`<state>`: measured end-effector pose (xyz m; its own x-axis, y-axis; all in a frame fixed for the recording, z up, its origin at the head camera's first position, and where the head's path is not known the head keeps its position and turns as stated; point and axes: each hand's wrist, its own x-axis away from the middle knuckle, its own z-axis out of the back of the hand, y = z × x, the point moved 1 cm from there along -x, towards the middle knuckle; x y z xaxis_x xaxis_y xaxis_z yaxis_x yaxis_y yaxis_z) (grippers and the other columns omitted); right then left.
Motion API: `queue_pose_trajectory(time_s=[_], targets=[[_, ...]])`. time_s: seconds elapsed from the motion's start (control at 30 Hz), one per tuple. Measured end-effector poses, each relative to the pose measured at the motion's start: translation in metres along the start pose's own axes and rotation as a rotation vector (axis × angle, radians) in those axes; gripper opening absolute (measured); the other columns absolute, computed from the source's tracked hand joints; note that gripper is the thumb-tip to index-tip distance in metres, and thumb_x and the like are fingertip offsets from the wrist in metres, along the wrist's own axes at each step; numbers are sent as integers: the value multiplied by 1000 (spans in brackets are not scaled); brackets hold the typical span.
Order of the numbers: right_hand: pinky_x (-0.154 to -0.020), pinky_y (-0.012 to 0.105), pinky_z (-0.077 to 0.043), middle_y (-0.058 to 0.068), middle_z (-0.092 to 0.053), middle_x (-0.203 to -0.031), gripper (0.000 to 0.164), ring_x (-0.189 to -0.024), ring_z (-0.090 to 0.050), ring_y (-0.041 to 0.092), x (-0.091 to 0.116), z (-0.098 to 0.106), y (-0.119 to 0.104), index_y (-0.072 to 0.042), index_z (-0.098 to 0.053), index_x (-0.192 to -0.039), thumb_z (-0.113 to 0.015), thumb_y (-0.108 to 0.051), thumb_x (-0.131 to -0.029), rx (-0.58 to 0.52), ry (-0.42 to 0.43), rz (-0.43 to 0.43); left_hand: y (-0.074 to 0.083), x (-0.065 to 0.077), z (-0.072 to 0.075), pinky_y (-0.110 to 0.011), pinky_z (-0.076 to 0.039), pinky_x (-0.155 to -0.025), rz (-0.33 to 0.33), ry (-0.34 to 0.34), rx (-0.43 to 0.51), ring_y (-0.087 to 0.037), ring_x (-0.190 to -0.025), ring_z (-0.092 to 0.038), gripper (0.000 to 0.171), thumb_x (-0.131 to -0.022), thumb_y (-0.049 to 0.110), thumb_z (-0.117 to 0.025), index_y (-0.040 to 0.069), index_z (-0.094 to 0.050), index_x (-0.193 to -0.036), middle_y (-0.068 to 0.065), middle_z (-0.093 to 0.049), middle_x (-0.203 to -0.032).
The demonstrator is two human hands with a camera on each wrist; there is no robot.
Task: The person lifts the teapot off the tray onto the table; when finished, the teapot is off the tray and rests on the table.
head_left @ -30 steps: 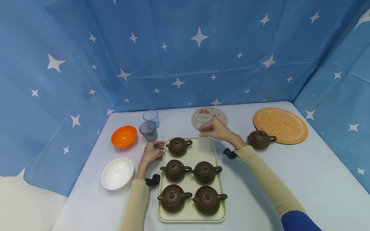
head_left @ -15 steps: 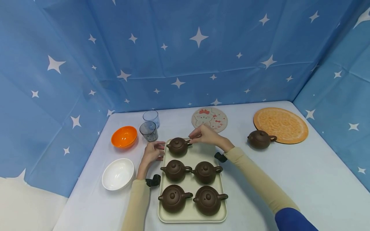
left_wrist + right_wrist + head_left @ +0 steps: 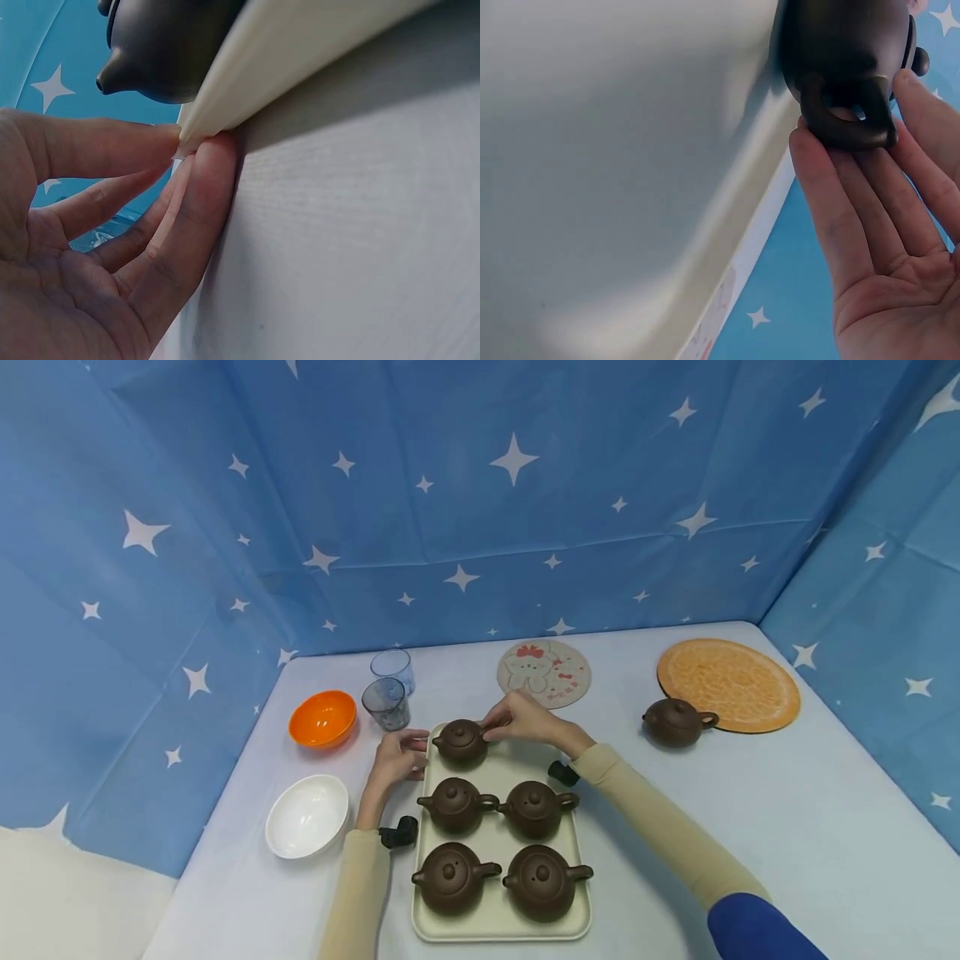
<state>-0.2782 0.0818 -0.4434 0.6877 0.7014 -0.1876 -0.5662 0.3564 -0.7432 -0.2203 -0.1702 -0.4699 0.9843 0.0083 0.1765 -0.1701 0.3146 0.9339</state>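
White bowl (image 3: 307,817), orange bowl (image 3: 322,718), two glasses (image 3: 387,706). The left hand (image 3: 395,758) pinches the left edge of the tray (image 3: 517,760). Four pots (image 3: 453,806) and, at the tray's far-left corner, a small pot (image 3: 459,745). The right hand (image 3: 521,718) touches its handle; whether gripping, I cannot tell. Behind, a round mat (image 3: 555,681); farther right, a lone pot (image 3: 672,723) beside an orange mat (image 3: 738,685).

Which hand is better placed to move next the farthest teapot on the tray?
Probably the right hand: its fingers are at the handle of the teapot. The left hand touches the side of the tray, near the spout, and seems better for steadying.
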Motion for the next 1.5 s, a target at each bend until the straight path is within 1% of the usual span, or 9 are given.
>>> queue_pose_trajectory(time_s=[0.17,0.33,0.4,0.7,0.83,1.07,1.2,1.3,1.5], targets=[[-72,19,-57,8,-74,-92,19,-81,-70,10,-3,-4,-3,-3,-76,-98,-75,-11,-81,20,-7,-15,-2,1,4,-32,-59,-51,-13,7,-7,-12,-65,-58,50,-72,-15,-56,-6,-61,-121,-22,-63,-99],[-72,21,-57,7,-74,-90,19,-80,-70,11,-1,-2,-6,-3,-76,-97,-75,-12,-81,107,8,-20,-2,-1,0,-33,-59,-50,-18,1,-8,-11,-62,-58,49,-72,-16,-57,-6,-62,-121,-22,-63,-99],[-72,21,-57,7,-74,-90,19,-79,-70,10,0,-2,-5,-3,-76,-97,-76,-12,-81,123,10,-20,-3,-2,-2,-33,-59,-51,-18,0,-9,-11,-62,-58,49,-73,-16,-56,-6,-62,-121,-22,-63,-98],[-69,19,-57,10,-74,-88,18,-78,-71,13,-1,-1,-5,-1,-76,-95,-77,-11,-79,126,22,-45,2,-1,-2,-33,-59,-51,-20,3,-9,-14,-64,-59,49,-73,-16,-55,-5,-62,-120,-22,-63,-97],[-69,19,-58,10,-74,-88,17,-78,-71,14,0,-1,-6,-1,-76,-94,-77,-10,-79,119,34,-61,1,-2,-3,-33,-59,-51,-9,1,-8,-14,-64,-60,49,-73,-16,-56,-5,-62,-121,-21,-63,-98],[-67,19,-58,11,-74,-87,17,-77,-71,15,2,-5,-7,-1,-76,-94,-76,-9,-79,113,53,-26,-1,-2,-2,-34,-59,-51,-2,14,-16,-15,-64,-60,48,-73,-15,-56,-4,-63,-119,-21,-64,-98],[-66,18,-57,10,-74,-86,15,-76,-71,14,5,-5,-4,-2,-77,-93,-76,-9,-79,102,74,-33,0,-1,-2,-33,-59,-52,-1,10,-11,-15,-65,-61,48,-73,-15,-56,-4,-63,-119,-21,-64,-99],[-65,20,-58,11,-74,-86,15,-75,-70,14,7,-3,-4,-1,-77,-93,-75,-8,-79,56,82,-47,1,-1,-3,-32,-59,-51,-3,10,-6,-15,-64,-61,48,-73,-15,-56,-4,-63,-119,-20,-64,-99],[-64,24,-58,10,-74,-85,14,-73,-70,13,9,7,-7,-1,-77,-94,-73,-8,-82,-18,68,-95,0,0,-2,-33,-60,-52,-10,3,-13,-14,-64,-60,49,-72,-14,-56,-4,-63,-120,-22,-64,-101]])
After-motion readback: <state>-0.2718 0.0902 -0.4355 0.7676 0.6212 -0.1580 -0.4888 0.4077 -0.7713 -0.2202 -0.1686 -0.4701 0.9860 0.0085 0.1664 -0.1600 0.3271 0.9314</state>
